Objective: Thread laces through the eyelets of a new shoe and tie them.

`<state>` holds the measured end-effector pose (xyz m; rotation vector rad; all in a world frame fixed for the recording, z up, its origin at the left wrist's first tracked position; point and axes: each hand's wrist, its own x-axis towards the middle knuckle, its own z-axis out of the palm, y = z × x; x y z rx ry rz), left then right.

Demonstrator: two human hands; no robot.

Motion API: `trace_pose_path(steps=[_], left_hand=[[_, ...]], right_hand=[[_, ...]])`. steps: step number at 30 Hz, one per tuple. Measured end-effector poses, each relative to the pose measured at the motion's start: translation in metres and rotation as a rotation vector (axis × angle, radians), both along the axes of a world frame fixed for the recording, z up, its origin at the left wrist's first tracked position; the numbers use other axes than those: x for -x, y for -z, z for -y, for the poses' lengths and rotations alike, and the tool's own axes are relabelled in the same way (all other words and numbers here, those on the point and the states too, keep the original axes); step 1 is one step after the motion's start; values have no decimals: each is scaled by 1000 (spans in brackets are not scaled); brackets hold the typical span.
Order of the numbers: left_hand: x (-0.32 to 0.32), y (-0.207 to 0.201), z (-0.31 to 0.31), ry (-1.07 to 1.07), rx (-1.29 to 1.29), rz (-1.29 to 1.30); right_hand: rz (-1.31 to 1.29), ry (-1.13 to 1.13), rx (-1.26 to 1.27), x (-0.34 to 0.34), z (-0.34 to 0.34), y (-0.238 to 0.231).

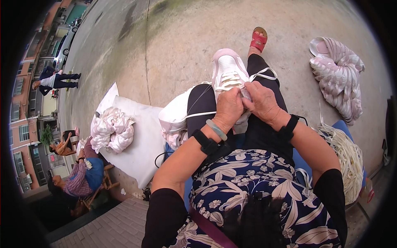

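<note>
Left hand and right hand, fingers curled nearly closed, grip a shoe beside its laces.

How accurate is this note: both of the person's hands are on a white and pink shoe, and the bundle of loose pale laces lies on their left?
One slip: the bundle of loose pale laces lies on the person's right, as the head view shows. The left hand and right hand are on a white and pink shoe.
</note>
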<state>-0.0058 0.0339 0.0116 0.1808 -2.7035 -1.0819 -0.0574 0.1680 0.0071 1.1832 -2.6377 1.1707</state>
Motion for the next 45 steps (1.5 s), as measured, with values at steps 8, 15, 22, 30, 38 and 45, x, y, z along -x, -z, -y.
trace_pose_path(steps=[8,15,22,30,38,45], left_hand=[[3,5,-6,-123,-329,162],[7,11,-6,-105,-335,173],[8,5,-8,-57,88,159],[-73,-69,83,152,536,372],[-150,-67,180,-70,668,671],[-68,-39,98,9,177,-43]], right_hand=[[80,96,48,-5,0,11],[87,97,118,-3,1,16],[141,98,72,-4,-7,10],[251,122,44,-6,-15,13],[248,129,31,-4,-11,12],[291,129,184,-11,-10,3]])
